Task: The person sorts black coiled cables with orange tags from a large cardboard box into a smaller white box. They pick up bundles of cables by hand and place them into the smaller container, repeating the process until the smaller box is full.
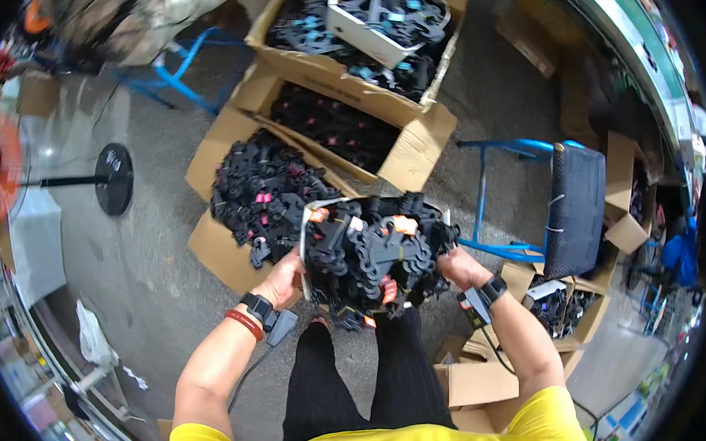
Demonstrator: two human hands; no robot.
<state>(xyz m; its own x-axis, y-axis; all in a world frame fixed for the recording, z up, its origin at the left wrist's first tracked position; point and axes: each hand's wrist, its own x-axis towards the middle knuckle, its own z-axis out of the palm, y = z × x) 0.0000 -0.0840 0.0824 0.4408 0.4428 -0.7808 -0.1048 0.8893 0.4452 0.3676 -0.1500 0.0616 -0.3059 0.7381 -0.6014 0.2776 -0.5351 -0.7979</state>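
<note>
A white box (304, 254) heaped with bundled black plastic hangers (379, 250) is held in front of my legs. Orange and white tags show among the bundles. My left hand (282, 279) is closed on the box's left side, with its fingertips partly hidden by the wall. On the opposite side, my right hand (464, 268) grips the box's right end, where hangers cover part of the rim. Some hangers hang over the near edge. Just beyond the box, a carton of loose black hangers (262, 187) with pink tags lies open.
Farther off are a carton of dark hangers (334, 126) and a large carton (314, 60) carrying a smaller white box (364, 39). A blue-framed chair (576, 210) stands right; a fan (113, 177) stands left. Another person (152, 10) is at upper left. Cartons (476, 384) lie by my right leg.
</note>
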